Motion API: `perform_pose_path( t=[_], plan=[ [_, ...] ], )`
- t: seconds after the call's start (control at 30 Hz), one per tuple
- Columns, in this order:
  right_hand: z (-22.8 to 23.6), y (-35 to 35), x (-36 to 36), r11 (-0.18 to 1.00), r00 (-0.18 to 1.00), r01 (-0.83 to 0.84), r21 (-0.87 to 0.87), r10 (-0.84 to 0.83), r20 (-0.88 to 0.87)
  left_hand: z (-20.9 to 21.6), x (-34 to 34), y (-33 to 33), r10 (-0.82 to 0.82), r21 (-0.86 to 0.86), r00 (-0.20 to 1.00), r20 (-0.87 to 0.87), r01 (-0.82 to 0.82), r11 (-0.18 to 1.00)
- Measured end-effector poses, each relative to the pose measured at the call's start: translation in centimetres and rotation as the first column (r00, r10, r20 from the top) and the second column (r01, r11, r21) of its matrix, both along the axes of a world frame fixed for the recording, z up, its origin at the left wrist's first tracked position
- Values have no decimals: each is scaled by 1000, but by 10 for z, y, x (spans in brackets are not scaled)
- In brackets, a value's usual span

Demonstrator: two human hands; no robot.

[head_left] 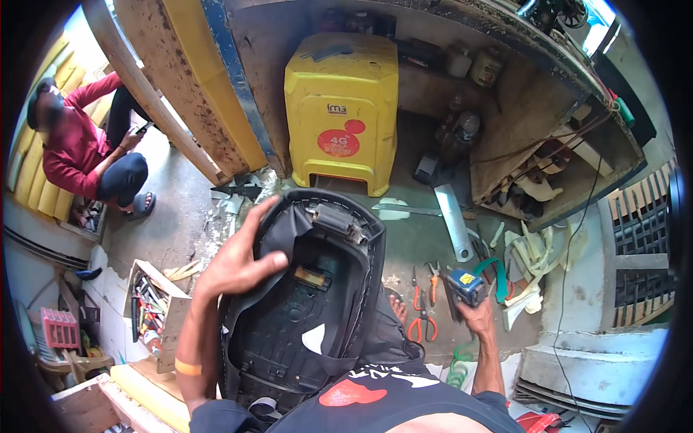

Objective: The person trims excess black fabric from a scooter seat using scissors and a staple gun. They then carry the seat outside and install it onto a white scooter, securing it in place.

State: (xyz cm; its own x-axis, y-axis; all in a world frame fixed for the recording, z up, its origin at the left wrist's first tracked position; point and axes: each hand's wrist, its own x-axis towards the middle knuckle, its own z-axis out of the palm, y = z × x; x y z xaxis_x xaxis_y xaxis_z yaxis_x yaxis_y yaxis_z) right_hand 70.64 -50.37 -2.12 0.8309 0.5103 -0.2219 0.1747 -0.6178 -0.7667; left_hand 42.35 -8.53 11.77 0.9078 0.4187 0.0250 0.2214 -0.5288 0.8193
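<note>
A black motorcycle seat (299,307) leans upright against my lap, its hollow underside facing me. My left hand (237,265) grips its left edge, with the thumb over a loose fold of black cover (276,234) and the other fingers partly hidden behind the rim. Along the rim the cover is folded inward; a hinge piece (334,220) sits near the top. Off to the right, clear of the seat, my right hand (479,317) is wrapped round a blue-and-black staple gun (468,287). Beside it on the floor lie orange-handled scissors (422,329) and pliers (434,280).
A yellow plastic stool (343,108) stands ahead. A metal ruler (453,224) and pale scraps (538,260) lie on the floor at right. Near my left arm is a wooden box of tools (155,310). Another person (86,155) squats at far left. A green coiled hose (460,366) hangs below my right arm.
</note>
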Motion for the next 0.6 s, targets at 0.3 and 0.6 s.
perform_pose_path(
  t=[0.3,0.6],
  plan=[
    [179,105,-25,680,486,-730,-67,585,649,24,18,-36,137,110,984,-118,-124,986],
    [186,122,-30,697,357,-618,-363,661,660,33,26,-60,175,174,982,-65,-161,971]
  ],
)
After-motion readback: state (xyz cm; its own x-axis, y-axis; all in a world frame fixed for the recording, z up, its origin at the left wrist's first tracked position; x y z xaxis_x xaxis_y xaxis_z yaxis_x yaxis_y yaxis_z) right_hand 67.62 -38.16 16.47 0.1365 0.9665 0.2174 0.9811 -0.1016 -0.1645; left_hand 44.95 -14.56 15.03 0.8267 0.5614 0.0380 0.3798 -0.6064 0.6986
